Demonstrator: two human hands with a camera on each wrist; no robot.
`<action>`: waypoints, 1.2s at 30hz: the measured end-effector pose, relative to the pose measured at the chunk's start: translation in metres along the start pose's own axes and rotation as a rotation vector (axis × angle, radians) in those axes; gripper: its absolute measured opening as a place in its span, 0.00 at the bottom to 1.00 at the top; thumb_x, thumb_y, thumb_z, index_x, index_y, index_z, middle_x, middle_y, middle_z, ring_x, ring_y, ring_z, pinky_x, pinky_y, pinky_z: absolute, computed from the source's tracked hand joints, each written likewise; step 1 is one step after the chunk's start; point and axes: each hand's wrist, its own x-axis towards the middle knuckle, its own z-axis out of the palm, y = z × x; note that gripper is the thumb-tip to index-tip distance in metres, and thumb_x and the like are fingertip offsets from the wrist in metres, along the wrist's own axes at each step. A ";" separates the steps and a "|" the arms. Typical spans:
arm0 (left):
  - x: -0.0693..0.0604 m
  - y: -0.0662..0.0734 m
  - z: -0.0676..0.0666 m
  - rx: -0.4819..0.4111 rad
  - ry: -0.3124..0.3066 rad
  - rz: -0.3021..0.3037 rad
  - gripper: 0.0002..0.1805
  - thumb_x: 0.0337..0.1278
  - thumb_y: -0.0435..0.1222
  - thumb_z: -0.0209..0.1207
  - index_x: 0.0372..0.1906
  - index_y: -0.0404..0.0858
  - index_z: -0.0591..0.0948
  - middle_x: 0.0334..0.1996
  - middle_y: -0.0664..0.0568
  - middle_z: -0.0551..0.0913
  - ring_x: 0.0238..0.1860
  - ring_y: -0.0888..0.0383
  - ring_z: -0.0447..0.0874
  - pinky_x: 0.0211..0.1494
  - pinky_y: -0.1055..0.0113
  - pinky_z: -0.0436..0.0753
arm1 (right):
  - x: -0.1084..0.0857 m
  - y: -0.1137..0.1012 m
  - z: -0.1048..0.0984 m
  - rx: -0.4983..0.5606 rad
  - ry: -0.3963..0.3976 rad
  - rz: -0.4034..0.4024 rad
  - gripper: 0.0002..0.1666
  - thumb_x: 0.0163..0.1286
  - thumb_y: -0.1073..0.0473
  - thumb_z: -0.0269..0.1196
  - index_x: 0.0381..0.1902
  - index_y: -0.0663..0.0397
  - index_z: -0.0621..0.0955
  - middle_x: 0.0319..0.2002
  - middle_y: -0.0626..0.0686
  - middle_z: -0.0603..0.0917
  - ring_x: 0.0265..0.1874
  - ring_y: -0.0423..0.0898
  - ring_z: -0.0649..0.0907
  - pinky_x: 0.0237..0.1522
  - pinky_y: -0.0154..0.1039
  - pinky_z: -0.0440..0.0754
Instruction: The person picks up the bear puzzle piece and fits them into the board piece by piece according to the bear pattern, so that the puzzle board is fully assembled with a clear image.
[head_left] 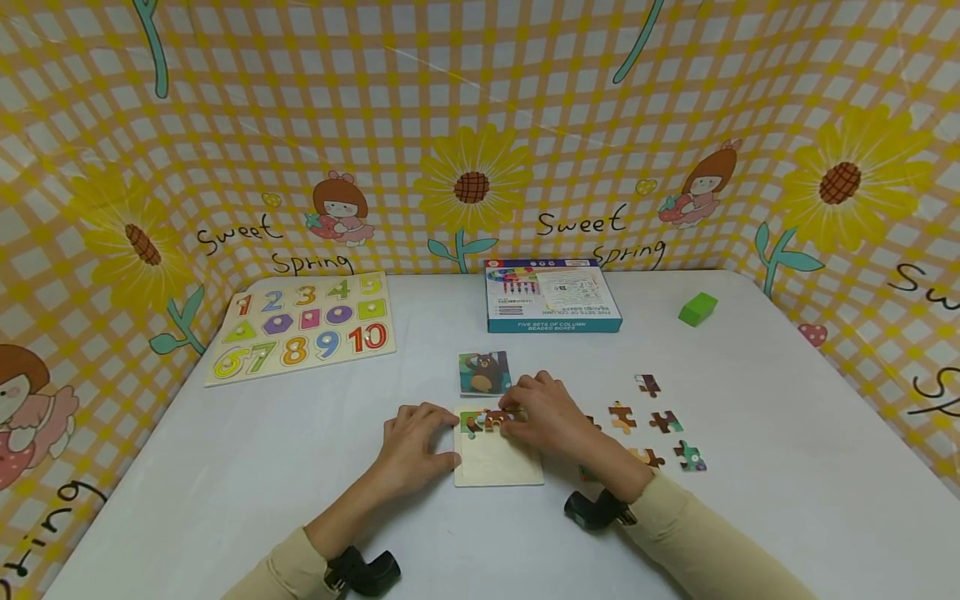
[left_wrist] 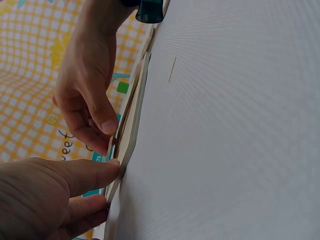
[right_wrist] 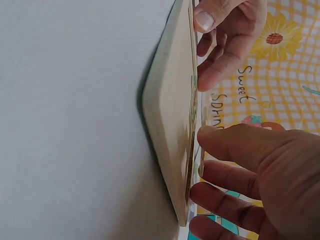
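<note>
A square wooden puzzle board lies in front of me, with bear-picture pieces along its far side. My left hand rests its thumb and fingertips against the board's left edge. At the far right part of the board, my right hand pinches a puzzle piece between thumb and fingers; the fingers hide most of it. Just beyond the board is a square bear picture. Loose jigsaw pieces lie to the right, some partly behind my right forearm.
A number-and-shape board lies at the back left. A flat teaching-toy box stands at the back middle, and a green block at the back right. A checked flowered cloth rises around the white table.
</note>
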 end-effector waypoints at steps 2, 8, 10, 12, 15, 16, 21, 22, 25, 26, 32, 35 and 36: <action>0.000 0.000 0.000 -0.001 -0.001 -0.002 0.20 0.43 0.36 0.68 0.47 0.41 0.81 0.49 0.51 0.79 0.56 0.48 0.66 0.55 0.46 0.59 | 0.001 0.000 0.000 0.003 -0.005 0.003 0.14 0.52 0.52 0.71 0.37 0.49 0.85 0.34 0.46 0.80 0.36 0.45 0.69 0.41 0.41 0.66; 0.000 0.001 0.000 -0.006 -0.003 -0.011 0.21 0.43 0.36 0.68 0.47 0.41 0.81 0.50 0.50 0.78 0.56 0.48 0.65 0.56 0.46 0.59 | 0.001 -0.001 0.001 0.007 -0.007 0.004 0.13 0.53 0.52 0.71 0.36 0.48 0.85 0.33 0.46 0.79 0.36 0.45 0.70 0.41 0.42 0.66; 0.000 0.001 -0.001 0.001 -0.004 -0.007 0.21 0.43 0.36 0.68 0.47 0.41 0.80 0.50 0.50 0.78 0.55 0.48 0.65 0.56 0.46 0.59 | 0.002 -0.001 0.002 0.007 -0.009 0.005 0.12 0.53 0.52 0.71 0.36 0.48 0.85 0.34 0.47 0.79 0.36 0.45 0.70 0.41 0.42 0.66; 0.000 0.001 -0.001 0.010 -0.005 -0.005 0.21 0.43 0.36 0.68 0.47 0.41 0.80 0.50 0.50 0.78 0.55 0.49 0.65 0.55 0.46 0.59 | 0.002 -0.001 0.002 0.005 -0.013 0.009 0.12 0.53 0.52 0.71 0.36 0.47 0.85 0.34 0.47 0.79 0.37 0.45 0.69 0.41 0.42 0.66; 0.000 0.001 -0.001 0.018 -0.005 -0.005 0.21 0.43 0.36 0.68 0.47 0.41 0.80 0.51 0.50 0.78 0.55 0.49 0.65 0.55 0.46 0.59 | 0.002 -0.001 0.003 0.002 -0.022 0.014 0.12 0.53 0.52 0.71 0.35 0.46 0.85 0.34 0.46 0.78 0.37 0.45 0.69 0.42 0.42 0.66; 0.000 0.001 -0.001 0.020 -0.005 -0.005 0.21 0.43 0.37 0.68 0.47 0.41 0.80 0.50 0.50 0.78 0.55 0.49 0.65 0.55 0.46 0.59 | 0.002 -0.001 0.003 0.000 -0.025 0.016 0.12 0.53 0.52 0.70 0.36 0.46 0.85 0.34 0.46 0.78 0.37 0.45 0.70 0.42 0.42 0.67; 0.000 0.000 -0.001 0.020 -0.006 -0.009 0.21 0.43 0.37 0.68 0.47 0.41 0.80 0.50 0.50 0.78 0.55 0.49 0.65 0.54 0.46 0.60 | 0.002 -0.002 0.004 -0.008 -0.027 0.019 0.12 0.53 0.52 0.70 0.36 0.46 0.85 0.33 0.46 0.77 0.37 0.45 0.70 0.42 0.43 0.67; 0.000 0.000 -0.001 0.020 -0.006 -0.009 0.21 0.43 0.37 0.68 0.47 0.41 0.80 0.50 0.50 0.78 0.55 0.49 0.65 0.54 0.46 0.60 | 0.002 -0.002 0.004 -0.011 -0.026 0.018 0.12 0.53 0.52 0.70 0.36 0.46 0.85 0.33 0.46 0.77 0.37 0.45 0.70 0.42 0.42 0.67; 0.000 0.001 -0.001 0.018 -0.007 -0.008 0.21 0.43 0.37 0.68 0.48 0.41 0.80 0.50 0.50 0.78 0.55 0.49 0.65 0.55 0.46 0.59 | 0.002 -0.003 0.003 -0.011 -0.024 0.016 0.12 0.54 0.52 0.70 0.36 0.47 0.85 0.32 0.47 0.77 0.37 0.45 0.70 0.42 0.42 0.66; 0.000 0.001 -0.001 0.015 -0.009 -0.008 0.21 0.43 0.36 0.68 0.48 0.41 0.80 0.50 0.50 0.78 0.55 0.49 0.65 0.55 0.46 0.59 | 0.002 -0.003 0.003 -0.013 -0.024 0.016 0.12 0.54 0.52 0.70 0.36 0.47 0.85 0.32 0.47 0.77 0.37 0.46 0.70 0.42 0.42 0.66; 0.001 0.003 -0.002 0.004 -0.013 -0.013 0.20 0.44 0.37 0.67 0.47 0.41 0.81 0.50 0.50 0.78 0.55 0.49 0.65 0.55 0.47 0.59 | 0.002 -0.003 0.003 -0.026 -0.024 0.017 0.12 0.53 0.52 0.70 0.36 0.46 0.85 0.32 0.47 0.76 0.37 0.46 0.70 0.42 0.43 0.67; 0.002 0.004 -0.003 0.008 -0.005 -0.022 0.20 0.44 0.38 0.66 0.47 0.41 0.81 0.48 0.49 0.78 0.54 0.49 0.66 0.55 0.48 0.60 | 0.002 -0.002 0.004 -0.029 -0.026 0.019 0.12 0.53 0.52 0.70 0.36 0.46 0.85 0.32 0.47 0.76 0.37 0.46 0.70 0.42 0.42 0.67; 0.003 0.004 -0.002 0.008 0.000 -0.028 0.20 0.44 0.38 0.66 0.47 0.41 0.81 0.48 0.49 0.78 0.53 0.50 0.66 0.54 0.49 0.60 | 0.002 -0.002 0.004 -0.029 -0.027 0.019 0.12 0.53 0.52 0.70 0.36 0.46 0.85 0.32 0.47 0.76 0.37 0.46 0.70 0.42 0.42 0.67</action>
